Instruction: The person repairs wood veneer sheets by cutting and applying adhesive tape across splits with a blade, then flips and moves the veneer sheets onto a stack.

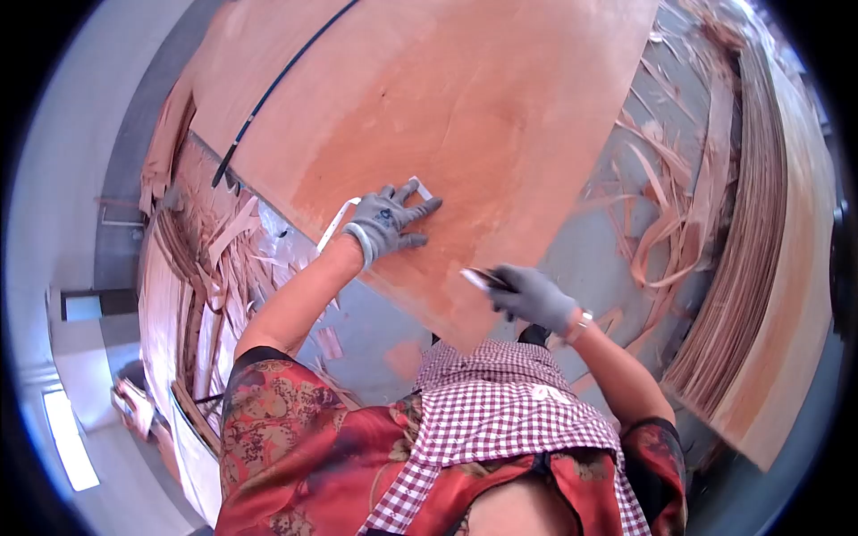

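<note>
Veneer sheet (500, 116) above littered floor (572, 246)

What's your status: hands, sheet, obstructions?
Left hand spread on wood sheet. Right hand gripping slim tool. White strip by left fingers; dark rod across sheet's left side.

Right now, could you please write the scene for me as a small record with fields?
Left hand: gloved, fingers spread on the panel, next to a white strip
Right hand: gloved, holding a small tool, exact type unclear
Panel surface: wood-like, with a darker orange area
On the panel: also a thin dark rod, its lower end past the left edge
Right side: a stack of thin sheets; loose shreds beside it
</note>
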The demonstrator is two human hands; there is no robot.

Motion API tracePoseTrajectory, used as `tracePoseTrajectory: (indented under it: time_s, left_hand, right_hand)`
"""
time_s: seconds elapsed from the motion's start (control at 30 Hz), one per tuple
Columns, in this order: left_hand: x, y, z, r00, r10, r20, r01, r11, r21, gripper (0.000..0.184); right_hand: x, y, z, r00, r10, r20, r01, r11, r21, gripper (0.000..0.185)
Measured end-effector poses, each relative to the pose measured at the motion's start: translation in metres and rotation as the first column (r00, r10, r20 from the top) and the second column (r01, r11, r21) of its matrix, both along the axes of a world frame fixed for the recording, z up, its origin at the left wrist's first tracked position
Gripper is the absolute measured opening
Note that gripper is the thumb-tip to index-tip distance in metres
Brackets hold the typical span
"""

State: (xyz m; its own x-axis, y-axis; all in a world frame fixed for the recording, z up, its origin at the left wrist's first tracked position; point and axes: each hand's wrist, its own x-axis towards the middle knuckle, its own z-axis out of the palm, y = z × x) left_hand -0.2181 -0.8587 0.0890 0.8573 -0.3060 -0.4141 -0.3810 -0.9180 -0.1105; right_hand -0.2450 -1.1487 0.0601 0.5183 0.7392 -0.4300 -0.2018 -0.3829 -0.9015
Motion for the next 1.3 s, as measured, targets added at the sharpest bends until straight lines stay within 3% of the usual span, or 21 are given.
tracePoseTrajectory:
  time_s: [0.13,0.23,0.3,0.33,0.5,0.63,0.73,0.93,1.03,1.07,1.13,1.2,1.3]
  left_hand:
    - [-0.005,-0.009,-0.001,0.989,0.113,0.091,-0.109,0.993,-0.047,0.059]
    - [-0.013,-0.022,0.0,0.922,0.256,0.289,-0.231,0.966,-0.12,0.045]
    - [-0.01,-0.031,0.003,0.857,0.38,0.347,-0.329,0.923,-0.2,0.038]
    - [-0.005,-0.043,0.013,0.811,0.432,0.395,-0.352,0.899,-0.259,0.029]
    - [0.052,-0.081,0.01,0.758,0.531,0.38,-0.418,0.841,-0.343,0.031]
    - [0.126,-0.085,-0.029,0.629,0.559,0.54,-0.382,0.827,-0.412,0.035]
    - [0.178,-0.089,-0.064,0.49,0.672,0.555,-0.436,0.74,-0.512,0.038]
    - [0.203,-0.098,-0.069,0.538,0.746,0.392,-0.561,0.664,-0.495,0.043]
    - [0.204,-0.093,-0.064,0.565,0.751,0.342,-0.576,0.656,-0.487,0.045]
    - [0.206,-0.094,-0.061,0.562,0.759,0.329,-0.593,0.647,-0.48,0.045]
    - [0.212,-0.096,-0.053,0.553,0.776,0.304,-0.623,0.627,-0.467,0.044]
    - [0.221,-0.101,-0.046,0.521,0.805,0.285,-0.642,0.589,-0.49,0.043]
    - [0.247,-0.11,-0.051,0.498,0.792,0.353,-0.617,0.61,-0.497,0.042]
  right_hand:
    - [0.025,-0.135,-0.008,0.938,-0.276,-0.212,0.29,0.956,0.038,0.039]
    - [0.072,-0.202,-0.008,0.94,-0.336,-0.049,0.329,0.937,-0.121,0.027]
    - [0.115,-0.218,-0.009,0.933,-0.356,0.052,0.359,0.932,-0.044,0.021]
    - [0.139,-0.21,0.006,0.939,-0.313,0.142,0.323,0.945,-0.053,0.014]
    - [0.26,-0.136,0.038,0.925,-0.079,0.372,0.121,0.988,-0.092,0.013]
    - [0.345,-0.06,0.048,0.956,0.01,0.294,0.007,0.998,-0.056,0.017]
    - [0.397,-0.018,0.038,0.965,0.033,0.262,-0.037,0.999,0.008,0.018]
    - [0.481,0.045,0.042,0.974,0.086,0.212,-0.095,0.995,0.033,0.025]
    - [0.524,0.043,-0.003,0.971,0.145,0.193,-0.114,0.98,-0.163,0.028]
    - [0.534,0.033,-0.014,0.933,0.245,0.262,-0.173,0.947,-0.269,0.03]
    - [0.503,0.02,0.029,0.873,0.378,0.308,-0.206,0.858,-0.47,0.03]
    - [0.509,-0.025,-0.008,0.688,0.543,0.482,-0.402,0.838,-0.37,0.034]
    - [0.509,-0.049,-0.01,0.641,0.622,0.449,-0.504,0.783,-0.365,0.036]
